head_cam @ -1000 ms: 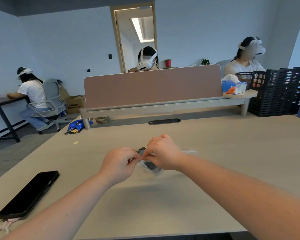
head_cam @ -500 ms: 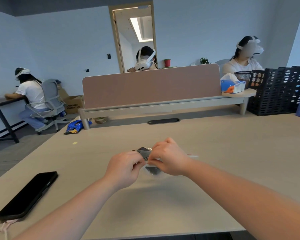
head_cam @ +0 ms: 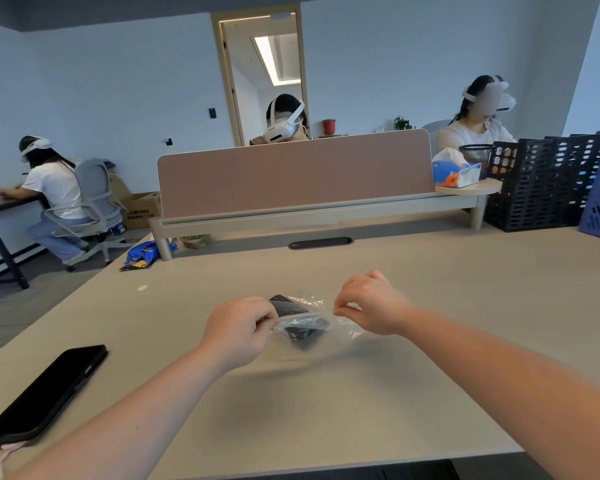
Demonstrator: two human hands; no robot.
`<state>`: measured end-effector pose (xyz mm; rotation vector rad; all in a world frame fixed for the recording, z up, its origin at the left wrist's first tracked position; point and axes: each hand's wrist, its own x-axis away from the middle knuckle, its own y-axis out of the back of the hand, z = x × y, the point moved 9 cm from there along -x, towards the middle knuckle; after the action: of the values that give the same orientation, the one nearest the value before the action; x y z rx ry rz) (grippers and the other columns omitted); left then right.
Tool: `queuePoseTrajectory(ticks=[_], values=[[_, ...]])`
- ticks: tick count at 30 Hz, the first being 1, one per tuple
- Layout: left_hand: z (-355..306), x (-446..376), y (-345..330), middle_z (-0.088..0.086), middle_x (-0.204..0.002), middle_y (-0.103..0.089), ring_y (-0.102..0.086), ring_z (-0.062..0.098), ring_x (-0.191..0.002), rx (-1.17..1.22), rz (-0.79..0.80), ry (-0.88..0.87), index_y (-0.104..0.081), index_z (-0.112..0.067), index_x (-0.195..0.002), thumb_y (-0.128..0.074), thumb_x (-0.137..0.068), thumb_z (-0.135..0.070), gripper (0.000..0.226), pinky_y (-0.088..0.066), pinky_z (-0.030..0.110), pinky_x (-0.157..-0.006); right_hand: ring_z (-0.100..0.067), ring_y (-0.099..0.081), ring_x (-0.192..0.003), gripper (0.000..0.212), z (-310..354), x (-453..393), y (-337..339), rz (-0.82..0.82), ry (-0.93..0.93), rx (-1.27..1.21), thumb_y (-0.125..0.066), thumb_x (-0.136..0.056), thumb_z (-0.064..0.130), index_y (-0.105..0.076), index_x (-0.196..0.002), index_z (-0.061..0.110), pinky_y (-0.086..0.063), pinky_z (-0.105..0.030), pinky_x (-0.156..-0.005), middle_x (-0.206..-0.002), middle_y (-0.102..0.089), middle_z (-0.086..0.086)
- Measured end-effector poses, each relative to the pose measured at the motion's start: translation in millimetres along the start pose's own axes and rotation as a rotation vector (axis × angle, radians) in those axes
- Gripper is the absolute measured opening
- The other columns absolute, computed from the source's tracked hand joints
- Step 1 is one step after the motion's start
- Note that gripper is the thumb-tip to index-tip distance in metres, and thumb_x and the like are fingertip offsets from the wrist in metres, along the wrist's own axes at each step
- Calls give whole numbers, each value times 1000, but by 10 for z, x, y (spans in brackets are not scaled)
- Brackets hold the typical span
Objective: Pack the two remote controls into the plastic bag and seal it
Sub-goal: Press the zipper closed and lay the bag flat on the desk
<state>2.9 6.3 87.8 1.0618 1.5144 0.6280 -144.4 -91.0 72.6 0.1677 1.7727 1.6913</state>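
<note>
Colours on the pale beige wooden desk [head_cam: 430, 306]

Clear plastic bag [head_cam: 340, 323] shows black remote controls [head_cam: 291, 306]; glossy black flat phone [head_cam: 45, 393] at eight o'clock; black perforated plastic crate [head_cam: 541, 188] at two o'clock.

We can read no text anywhere in this view. The brown cardboard box [head_cam: 142, 209] on the floor at the left of the frame carries a line of dark print on its side, but it is too small and blurred for us to make out. The blue tissue box [head_cam: 456, 172] at the right shows orange and white markings, none legible.
</note>
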Motion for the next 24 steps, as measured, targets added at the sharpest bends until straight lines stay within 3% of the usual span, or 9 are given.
queuePoseTrajectory(ticks=[10, 15, 22, 24], values=[[129, 35, 16, -18, -56, -47, -46, 13, -62, -2, 19, 45, -66, -19, -71, -58, -81, -22, 13, -29, 19, -50, -11, -55, -109, 20, -397, 133, -34, 73, -102, 57, -52, -91, 37, -68, -96, 26, -29, -31, -91, -105, -70, 10], [210, 99, -32, -7, -78, -69, -60, 19, -74, -7, 59, 74, -68, -20, -77, -60, -82, -21, 10, -46, 33, -61, -11, -54, -111, 20, -449, 128, -148, 105, -116, 73, -51, -92, 36, -67, -98, 26, -26, -28, -88, -106, -70, 10], [263, 90, -54, -8, -79, -67, -60, 18, -78, 6, 93, 104, -69, -20, -81, -59, -84, -21, 11, -50, 36, -66, -13, -55, -107, 21, -569, 187, -143, 172, -182, 90, -51, -92, 36, -66, -98, 23, -30, -30, -90, -104, -70, 8], [229, 68, -48, -8, -76, -64, -59, 19, -76, 12, 95, 102, -69, -18, -79, -59, -84, -21, 11, -49, 36, -66, -20, -58, -100, 27, -592, 207, -165, 209, -209, 103, -49, -92, 40, -65, -91, 19, -35, -31, -83, -97, -70, 2]])
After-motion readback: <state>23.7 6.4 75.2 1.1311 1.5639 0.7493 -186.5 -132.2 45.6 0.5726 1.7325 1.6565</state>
